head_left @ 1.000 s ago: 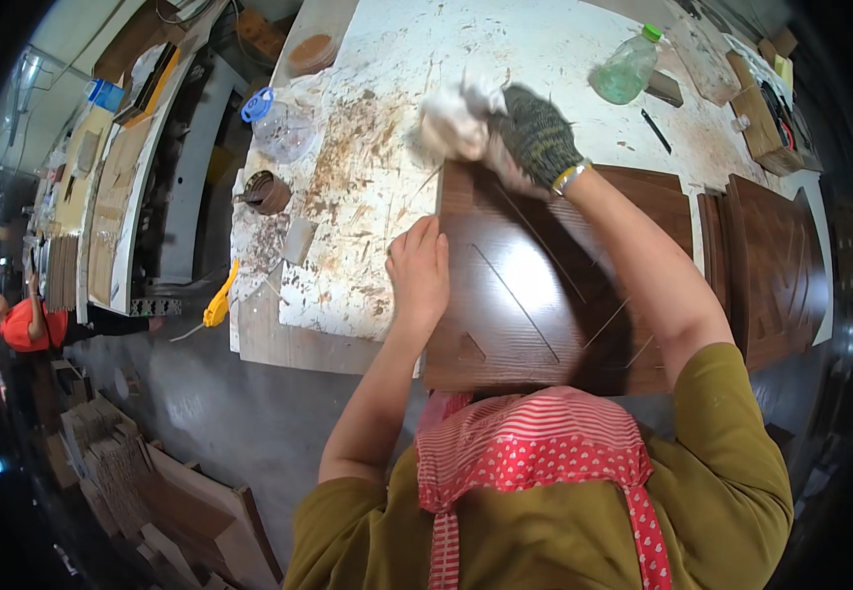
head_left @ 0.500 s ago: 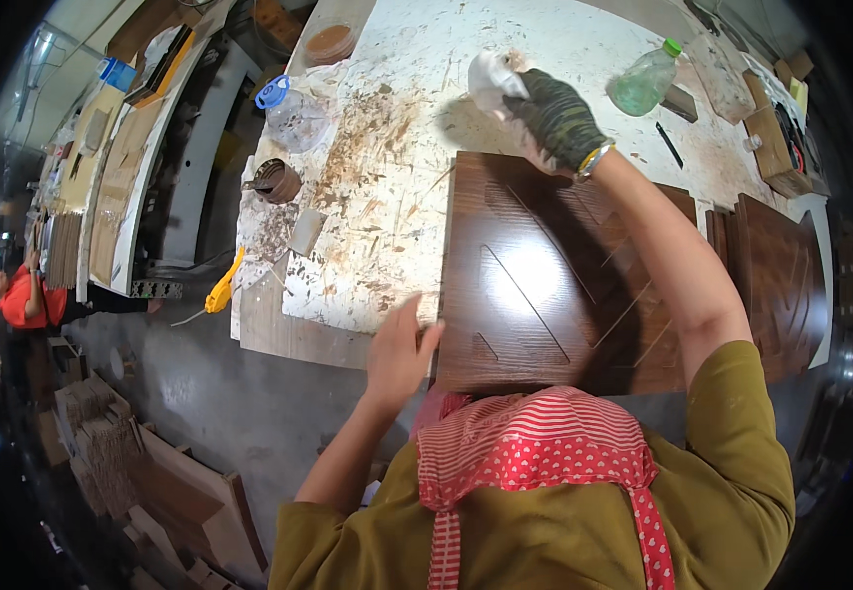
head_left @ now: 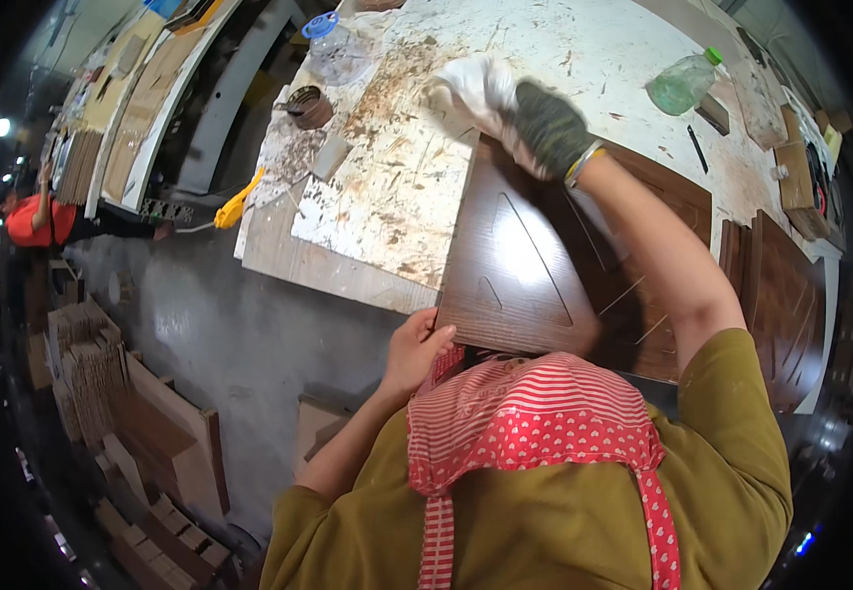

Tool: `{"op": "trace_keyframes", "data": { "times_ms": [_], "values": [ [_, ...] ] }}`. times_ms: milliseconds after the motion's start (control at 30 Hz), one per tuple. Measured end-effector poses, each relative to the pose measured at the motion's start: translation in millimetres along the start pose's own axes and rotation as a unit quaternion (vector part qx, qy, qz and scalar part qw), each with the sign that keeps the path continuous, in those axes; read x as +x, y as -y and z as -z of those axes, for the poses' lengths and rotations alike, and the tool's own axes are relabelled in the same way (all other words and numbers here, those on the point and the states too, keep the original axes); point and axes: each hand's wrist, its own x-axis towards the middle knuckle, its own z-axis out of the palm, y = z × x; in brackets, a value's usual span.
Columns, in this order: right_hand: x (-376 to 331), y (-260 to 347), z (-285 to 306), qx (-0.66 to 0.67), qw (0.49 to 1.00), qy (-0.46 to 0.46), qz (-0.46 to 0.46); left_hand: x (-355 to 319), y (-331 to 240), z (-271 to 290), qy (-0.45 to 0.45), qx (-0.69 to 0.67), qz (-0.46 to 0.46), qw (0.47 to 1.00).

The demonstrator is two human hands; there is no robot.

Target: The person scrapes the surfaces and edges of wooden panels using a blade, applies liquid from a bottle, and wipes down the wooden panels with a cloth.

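A dark brown wooden panel (head_left: 490, 295) with grooved lines lies in front of me, its near edge at my apron. My left hand (head_left: 415, 351), bare, grips the panel's near left corner, with the thumb along the edge. In my right hand (head_left: 549, 130), which wears a dark patterned glove, is a crumpled white cloth (head_left: 476, 90). That hand is over the panel's far end, and the cloth reaches out above the stained white worktable (head_left: 402, 221). Motion blurs the cloth and glove. Under the right forearm, part of the panel is in shadow.
More brown panels (head_left: 781, 295) stand at the right. A green-capped bottle (head_left: 684, 84), a black pen (head_left: 696, 149) and a wooden box (head_left: 800, 182) occupy the far right. A blue-lidded jug (head_left: 336, 54), a brown-stained cup (head_left: 308, 108) and a yellow-handled tool (head_left: 238, 202) are left. Another person (head_left: 38, 218) is far left.
My left hand has taken hold of the panel's near left corner. The panel now sits tilted, its near end swung to the right. My right hand has moved slightly nearer with the cloth.
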Motion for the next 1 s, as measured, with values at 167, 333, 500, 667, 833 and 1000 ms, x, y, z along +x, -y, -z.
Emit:
{"op": "trace_keyframes", "data": {
  "times_ms": [167,333,500,667,833,1000],
  "values": [
    [-25,118,-39,0.226,0.973,0.05,0.024,1,32,9,-0.019,-0.02,-0.048,0.998],
    [-11,71,11,0.344,0.925,0.125,0.102,-17,26,-3,0.001,-0.081,-0.067,0.994],
    [-37,104,-23,0.092,0.995,-0.037,0.008,-12,27,-10,-0.036,-0.073,-0.094,0.992],
    [-65,94,13,0.408,0.88,0.126,0.21,-26,26,-6,-0.057,0.033,-0.069,0.995],
    [-105,-14,93,0.385,0.916,0.03,-0.112,-10,23,34,-0.046,0.03,-0.16,0.986],
    [-75,2,87,0.39,0.862,-0.17,-0.276,47,-39,-22,-0.199,0.238,-0.337,0.889]
  ]
}}
